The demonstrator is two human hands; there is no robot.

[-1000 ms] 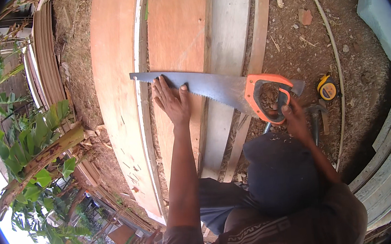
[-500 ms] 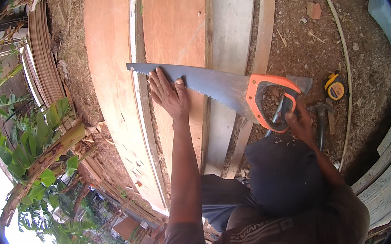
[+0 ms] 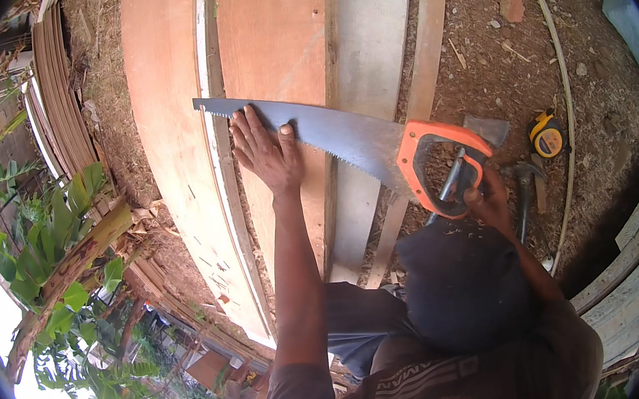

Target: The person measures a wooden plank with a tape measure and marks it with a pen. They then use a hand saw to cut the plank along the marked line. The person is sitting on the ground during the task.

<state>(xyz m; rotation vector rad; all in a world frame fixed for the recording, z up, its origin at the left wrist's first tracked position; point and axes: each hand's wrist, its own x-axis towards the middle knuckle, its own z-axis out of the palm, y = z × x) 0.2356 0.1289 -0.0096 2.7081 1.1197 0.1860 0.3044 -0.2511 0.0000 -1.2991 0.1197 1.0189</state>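
A hand saw (image 3: pixel 328 130) with a grey blade and an orange-and-black handle lies across the planks, its tip toward the left. My right hand (image 3: pixel 489 199) is wrapped round the handle, partly hidden behind it and a dark cap. Flat and with fingers apart, my left hand (image 3: pixel 272 154) rests at the toothed edge, its fingertips overlapping the blade over a reddish-brown plank (image 3: pixel 272 41). A pale board (image 3: pixel 173 137) lies left of that plank, and a grey board (image 3: pixel 372 30) lies to its right. Whether the teeth touch the wood I cannot tell.
Right of the planks lie a yellow-and-black tape measure (image 3: pixel 547 136), a hammer (image 3: pixel 525 189) and a blade-like metal tool head (image 3: pixel 486 130). A long thin pole (image 3: pixel 558 57) runs along the dirt. Stacked boards (image 3: pixel 58 87) and leafy plants (image 3: pixel 51 243) stand at the left.
The view has shifted slightly, so the planks appear farther left. Both hands and the saw stay nearly where they were on the wood; the handle has tilted a little.
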